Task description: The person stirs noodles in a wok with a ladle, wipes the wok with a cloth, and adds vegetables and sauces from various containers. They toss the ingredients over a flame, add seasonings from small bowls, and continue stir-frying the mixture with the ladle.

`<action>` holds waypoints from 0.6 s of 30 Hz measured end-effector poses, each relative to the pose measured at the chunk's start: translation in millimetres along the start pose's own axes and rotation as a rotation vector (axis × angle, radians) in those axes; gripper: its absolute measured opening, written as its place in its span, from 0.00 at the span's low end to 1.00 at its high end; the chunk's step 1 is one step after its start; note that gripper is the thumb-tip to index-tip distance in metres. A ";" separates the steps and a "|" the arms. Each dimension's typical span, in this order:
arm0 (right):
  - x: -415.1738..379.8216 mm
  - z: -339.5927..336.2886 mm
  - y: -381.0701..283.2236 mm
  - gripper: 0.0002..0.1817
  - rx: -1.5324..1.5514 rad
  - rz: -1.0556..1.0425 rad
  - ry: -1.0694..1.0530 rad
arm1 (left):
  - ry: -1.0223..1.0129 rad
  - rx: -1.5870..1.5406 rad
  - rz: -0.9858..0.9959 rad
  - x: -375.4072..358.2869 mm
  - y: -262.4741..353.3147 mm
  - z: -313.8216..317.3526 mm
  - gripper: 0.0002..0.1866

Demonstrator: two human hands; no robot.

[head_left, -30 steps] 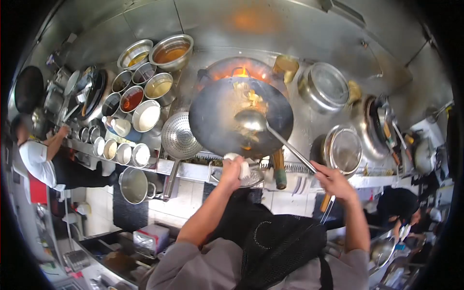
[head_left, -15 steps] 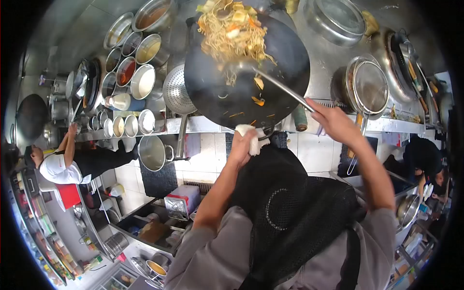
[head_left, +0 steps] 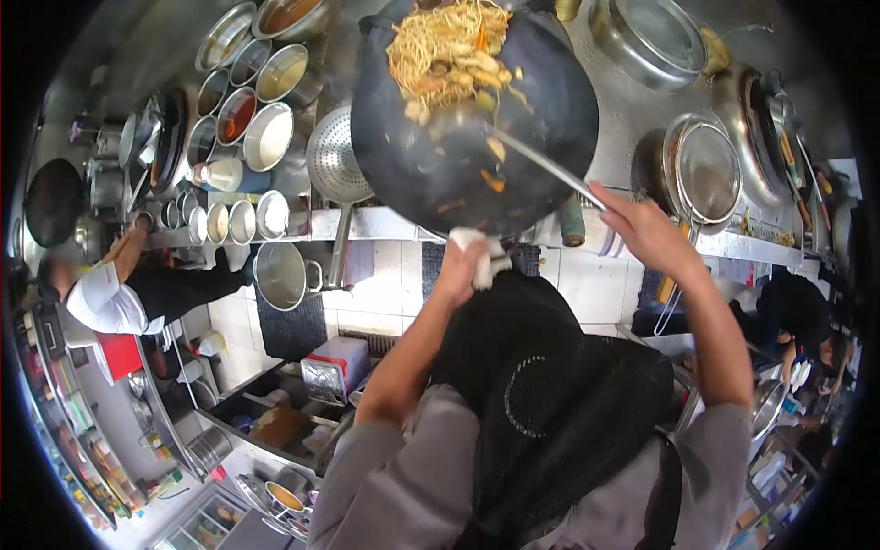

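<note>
My left hand (head_left: pixel 458 272) is closed round a white cloth (head_left: pixel 484 258) at the near rim of a large black wok (head_left: pixel 403 174). In my right hand (head_left: pixel 642 229) is the handle of a long metal ladle (head_left: pixel 550 167), which slants down into the wok. Its head is blurred, beside the near edge of the food. A heap of noodles (head_left: pixel 426 60) with vegetable pieces lies on the far side of the wok. Small orange bits (head_left: pixel 493 181) are scattered nearer to me on the dark metal.
Left of the wok are a perforated strainer (head_left: pixel 341 156), bowls of sauces (head_left: pixel 236 115) and a steel pot (head_left: pixel 282 276). A sieve (head_left: pixel 708 172) rests at the right. One co-worker (head_left: pixel 108 298) stands far left; another (head_left: pixel 796 302) is far right.
The noodles have come down into a flatter heap, with vegetable pieces showing at their near right. The ladle and my right hand have shifted slightly right and down.
</note>
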State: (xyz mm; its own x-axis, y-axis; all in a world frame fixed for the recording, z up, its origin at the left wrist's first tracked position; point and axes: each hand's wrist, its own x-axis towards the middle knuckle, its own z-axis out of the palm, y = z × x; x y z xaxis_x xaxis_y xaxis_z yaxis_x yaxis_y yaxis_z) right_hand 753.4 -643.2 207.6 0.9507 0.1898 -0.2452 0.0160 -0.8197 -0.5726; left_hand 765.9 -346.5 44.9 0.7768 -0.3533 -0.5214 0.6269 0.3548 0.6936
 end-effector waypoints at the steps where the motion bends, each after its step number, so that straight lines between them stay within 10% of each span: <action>1: -10.6 -21.4 -6.3 0.25 0.024 0.071 -0.140 | 0.043 0.008 0.021 -10.2 23.4 19.0 0.14; 4: -15.7 -92.0 -55.2 0.25 0.280 0.521 -0.414 | 0.106 -0.148 -0.029 -18.0 96.6 63.6 0.10; 7: 14.3 -97.3 -38.3 0.25 0.091 0.417 -0.376 | 0.155 -0.167 -0.002 21.6 135.4 83.4 0.09; 9: 45.0 -41.1 20.6 0.25 0.006 -0.063 -0.112 | 0.178 -0.141 0.029 38.8 89.5 65.6 0.09; 14: 50.0 82.1 58.0 0.32 -0.316 -0.099 0.384 | 0.076 0.004 0.163 43.2 -33.7 -18.9 0.16; 18: 2.3 90.2 37.3 0.28 -0.148 -0.053 0.404 | 0.085 -0.009 0.086 29.2 17.8 20.0 0.17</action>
State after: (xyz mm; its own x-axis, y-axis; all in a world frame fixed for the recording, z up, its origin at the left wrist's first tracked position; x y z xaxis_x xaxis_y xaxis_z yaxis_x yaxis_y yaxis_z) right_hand 728.3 -624.5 115.1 0.9918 0.0312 0.1239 0.0842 -0.8889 -0.4504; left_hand 798.5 -367.8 51.9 0.8298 -0.2468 -0.5006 0.5580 0.3889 0.7331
